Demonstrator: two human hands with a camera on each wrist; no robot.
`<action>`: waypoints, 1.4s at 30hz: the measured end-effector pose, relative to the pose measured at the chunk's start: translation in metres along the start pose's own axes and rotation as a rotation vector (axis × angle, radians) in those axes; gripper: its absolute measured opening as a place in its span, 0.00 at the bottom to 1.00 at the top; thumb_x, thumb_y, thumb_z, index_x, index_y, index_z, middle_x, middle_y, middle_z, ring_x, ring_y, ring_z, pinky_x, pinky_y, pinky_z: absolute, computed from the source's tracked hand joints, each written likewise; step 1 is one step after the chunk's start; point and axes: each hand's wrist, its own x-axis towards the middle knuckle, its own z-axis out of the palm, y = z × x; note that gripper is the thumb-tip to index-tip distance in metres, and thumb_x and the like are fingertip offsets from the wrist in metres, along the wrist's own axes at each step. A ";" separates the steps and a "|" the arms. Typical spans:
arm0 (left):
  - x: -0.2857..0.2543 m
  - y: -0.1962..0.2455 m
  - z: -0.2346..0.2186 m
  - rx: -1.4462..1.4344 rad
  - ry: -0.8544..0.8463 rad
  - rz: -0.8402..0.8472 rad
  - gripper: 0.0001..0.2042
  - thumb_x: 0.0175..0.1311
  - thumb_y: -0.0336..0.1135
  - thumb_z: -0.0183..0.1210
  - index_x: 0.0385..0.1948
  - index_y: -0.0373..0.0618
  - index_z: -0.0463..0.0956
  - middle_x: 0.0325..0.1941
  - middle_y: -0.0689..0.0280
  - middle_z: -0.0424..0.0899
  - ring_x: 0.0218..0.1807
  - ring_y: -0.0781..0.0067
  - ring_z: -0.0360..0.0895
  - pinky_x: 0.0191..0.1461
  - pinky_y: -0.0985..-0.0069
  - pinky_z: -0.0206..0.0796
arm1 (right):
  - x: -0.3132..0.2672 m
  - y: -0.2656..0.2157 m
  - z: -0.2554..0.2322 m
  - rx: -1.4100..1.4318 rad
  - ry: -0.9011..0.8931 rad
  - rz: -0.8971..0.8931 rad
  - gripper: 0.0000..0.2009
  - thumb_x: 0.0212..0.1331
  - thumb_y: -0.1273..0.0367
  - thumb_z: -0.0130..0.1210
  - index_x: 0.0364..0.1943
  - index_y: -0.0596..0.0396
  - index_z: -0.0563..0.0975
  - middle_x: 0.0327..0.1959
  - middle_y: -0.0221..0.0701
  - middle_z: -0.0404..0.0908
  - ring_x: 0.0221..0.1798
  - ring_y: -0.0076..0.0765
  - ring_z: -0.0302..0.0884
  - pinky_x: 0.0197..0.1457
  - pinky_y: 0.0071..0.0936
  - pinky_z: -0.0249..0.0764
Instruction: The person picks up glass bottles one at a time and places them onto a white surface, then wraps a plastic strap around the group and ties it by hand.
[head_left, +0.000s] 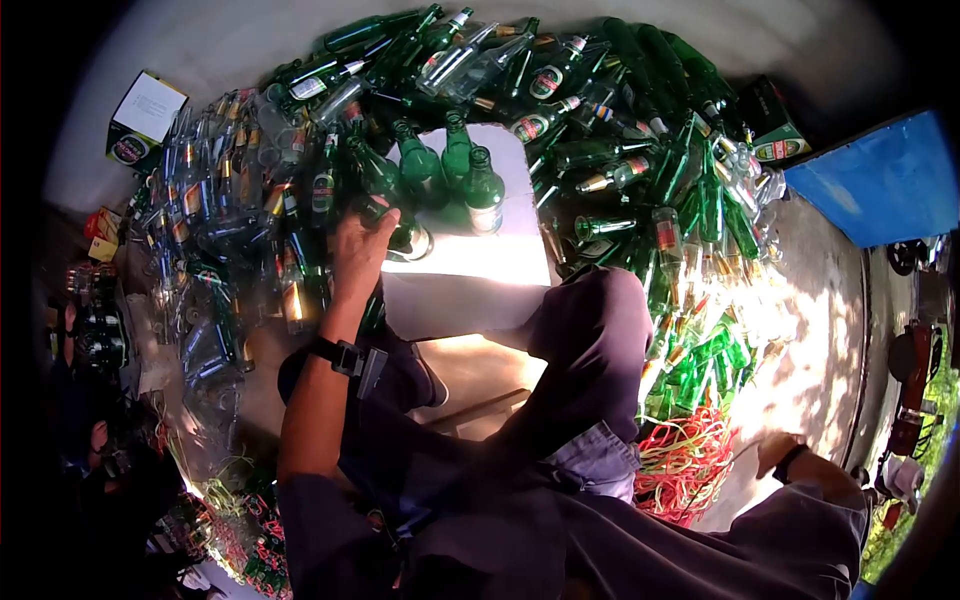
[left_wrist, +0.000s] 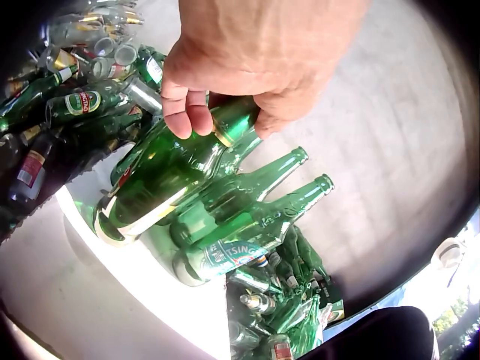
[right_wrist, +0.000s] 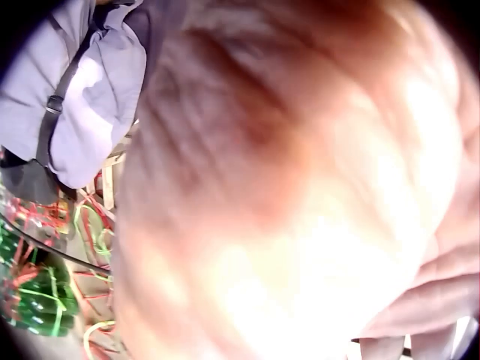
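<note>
So, we see one bottle at the board, beside other bottles; left hand has fingers curled round its neck. Right hand near red straps, grip we can't tell.

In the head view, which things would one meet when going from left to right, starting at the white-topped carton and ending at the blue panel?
White-topped carton, left hand, rightmost bottle on the white board, red straps, blue panel.
</note>
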 end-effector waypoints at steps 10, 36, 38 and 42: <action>-0.007 0.015 0.005 0.021 0.018 -0.080 0.10 0.64 0.32 0.64 0.44 0.39 0.79 0.38 0.70 0.83 0.40 0.82 0.77 0.47 0.79 0.70 | 0.060 0.030 -0.191 0.256 0.744 -0.023 0.27 0.52 0.65 0.64 0.56 0.59 0.72 0.53 0.41 0.77 0.63 0.52 0.71 0.71 0.69 0.53; 0.007 -0.009 0.007 -0.049 0.078 0.002 0.12 0.61 0.37 0.65 0.43 0.42 0.79 0.34 0.66 0.85 0.36 0.76 0.80 0.43 0.74 0.71 | -0.116 -0.044 -0.433 0.759 -0.723 -1.230 0.30 0.65 0.59 0.62 0.67 0.58 0.67 0.61 0.42 0.78 0.47 0.31 0.83 0.37 0.26 0.85; 0.010 -0.013 0.011 -0.006 0.122 0.023 0.13 0.60 0.36 0.65 0.43 0.43 0.79 0.36 0.64 0.86 0.38 0.70 0.82 0.45 0.71 0.72 | -0.115 -0.063 -0.445 0.682 -0.774 -1.326 0.34 0.66 0.59 0.61 0.72 0.53 0.61 0.64 0.40 0.76 0.53 0.32 0.84 0.41 0.25 0.85; 0.007 -0.005 0.007 0.061 0.129 0.060 0.15 0.60 0.38 0.65 0.45 0.43 0.78 0.38 0.56 0.87 0.40 0.58 0.85 0.46 0.67 0.73 | -0.101 -0.089 -0.468 0.828 -0.703 -1.508 0.33 0.65 0.63 0.63 0.71 0.53 0.62 0.60 0.39 0.79 0.51 0.34 0.84 0.40 0.26 0.85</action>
